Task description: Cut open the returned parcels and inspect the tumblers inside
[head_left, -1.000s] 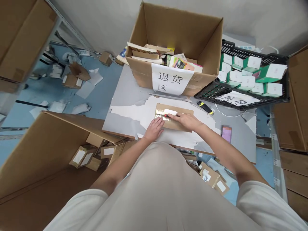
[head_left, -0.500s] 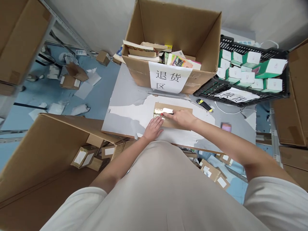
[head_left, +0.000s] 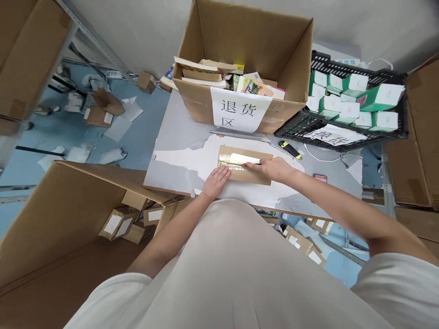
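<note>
A flat brown cardboard box point(head_left: 254, 177) with shiny clear tape and a white label point(head_left: 237, 158) lies on the table. My left hand point(head_left: 216, 181) presses on its left end, fingers stretched out flat. Above the box's right half, my right hand point(head_left: 278, 169) is closed around a thin black tool with a red tip point(head_left: 244, 165). The tool's tip touches the box along the taped middle line; its exact kind is too small to make out. Just behind the box lies a black and yellow utility knife point(head_left: 290, 149), touched by neither hand.
A large carton point(head_left: 195, 100) of books stands at the table's back. Right of it is a black crate point(head_left: 291, 125) holding several green-and-white boxes. A phone point(head_left: 320, 177) and a white cable point(head_left: 322, 158) lie to the right. A big open carton point(head_left: 68, 219) stands at the lower left.
My right hand has slid to the right along the taped line with the tool. My left hand stays on the box's left end.
</note>
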`<state>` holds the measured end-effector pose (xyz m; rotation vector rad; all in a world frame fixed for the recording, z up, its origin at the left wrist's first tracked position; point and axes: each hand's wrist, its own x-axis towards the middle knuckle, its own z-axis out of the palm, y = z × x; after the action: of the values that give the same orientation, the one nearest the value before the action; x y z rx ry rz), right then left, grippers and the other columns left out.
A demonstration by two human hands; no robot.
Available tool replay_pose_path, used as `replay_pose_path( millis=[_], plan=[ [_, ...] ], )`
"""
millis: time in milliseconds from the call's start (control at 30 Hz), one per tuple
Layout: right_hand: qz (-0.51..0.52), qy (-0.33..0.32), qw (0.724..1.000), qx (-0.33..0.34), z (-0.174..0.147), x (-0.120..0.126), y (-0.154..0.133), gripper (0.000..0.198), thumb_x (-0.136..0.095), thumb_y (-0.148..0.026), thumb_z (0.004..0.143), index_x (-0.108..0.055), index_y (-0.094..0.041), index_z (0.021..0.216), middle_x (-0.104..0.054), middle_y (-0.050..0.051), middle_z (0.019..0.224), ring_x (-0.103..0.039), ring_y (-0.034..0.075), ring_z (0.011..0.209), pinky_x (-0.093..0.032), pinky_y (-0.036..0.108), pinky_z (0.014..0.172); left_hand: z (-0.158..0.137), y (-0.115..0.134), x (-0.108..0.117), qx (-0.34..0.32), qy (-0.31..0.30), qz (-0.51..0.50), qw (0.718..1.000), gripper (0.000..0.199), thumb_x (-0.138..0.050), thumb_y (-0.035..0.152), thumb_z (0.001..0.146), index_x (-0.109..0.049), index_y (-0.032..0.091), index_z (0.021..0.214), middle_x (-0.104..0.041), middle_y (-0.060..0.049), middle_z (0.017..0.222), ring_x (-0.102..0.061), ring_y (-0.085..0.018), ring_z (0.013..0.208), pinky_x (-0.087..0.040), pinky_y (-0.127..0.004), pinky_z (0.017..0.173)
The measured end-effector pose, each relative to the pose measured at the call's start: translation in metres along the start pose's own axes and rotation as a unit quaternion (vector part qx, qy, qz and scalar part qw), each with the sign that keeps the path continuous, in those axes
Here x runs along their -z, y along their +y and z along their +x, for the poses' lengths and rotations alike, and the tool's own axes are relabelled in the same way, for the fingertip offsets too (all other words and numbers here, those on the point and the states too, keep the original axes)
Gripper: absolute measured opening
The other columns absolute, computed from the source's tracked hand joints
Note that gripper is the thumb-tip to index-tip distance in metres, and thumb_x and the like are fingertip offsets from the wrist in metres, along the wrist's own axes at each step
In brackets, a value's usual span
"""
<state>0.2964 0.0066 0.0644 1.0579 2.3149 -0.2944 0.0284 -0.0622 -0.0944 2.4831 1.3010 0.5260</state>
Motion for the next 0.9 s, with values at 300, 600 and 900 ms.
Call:
replay_pose_path(
  millis=[300,600,900],
  plan=[
    [0.078,-0.003,0.985,-0.154,-0.093,-0.064,0.040,0.077,-0.037,-0.001,0.083,-0.035,-0.048,0.145,-0.065,0.010,0.100,-0.065,0.020,0.068,-0.043,0.036,0.068,-0.002,0.001,0.002,0.014,-0.015,-0.021,1.000,0.046,-0.032,0.021,0.096,-0.050,0.020,0.138,-0.054,-0.013,0.140,-0.041,-0.022,0.138,-0.035,-0.046,0.113],
    [0.339,0.142,0.901,-0.229,-0.146,-0.114,0.037,0.059,-0.043,-0.024,0.091,-0.035,-0.038,0.148,-0.066,0.006,0.101,-0.059,0.016,0.066,-0.046,0.030,0.062,0.011,0.014,0.025,0.024,-0.041,0.017,0.999,0.043,-0.035,0.024,0.094,-0.055,0.019,0.133,-0.056,-0.015,0.138,-0.047,-0.028,0.134,-0.032,-0.049,0.111],
    [0.780,0.269,0.509,-0.244,-0.068,-0.172,-0.039,0.080,-0.055,-0.058,0.083,-0.030,-0.025,0.151,-0.060,-0.001,0.081,-0.050,0.007,0.047,-0.041,0.021,0.041,0.071,0.026,0.044,-0.001,-0.116,0.076,0.990,0.124,-0.066,0.082,0.051,-0.033,0.010,0.146,-0.019,-0.027,0.156,-0.015,-0.047,0.144,-0.007,-0.065,0.112]
  ],
)
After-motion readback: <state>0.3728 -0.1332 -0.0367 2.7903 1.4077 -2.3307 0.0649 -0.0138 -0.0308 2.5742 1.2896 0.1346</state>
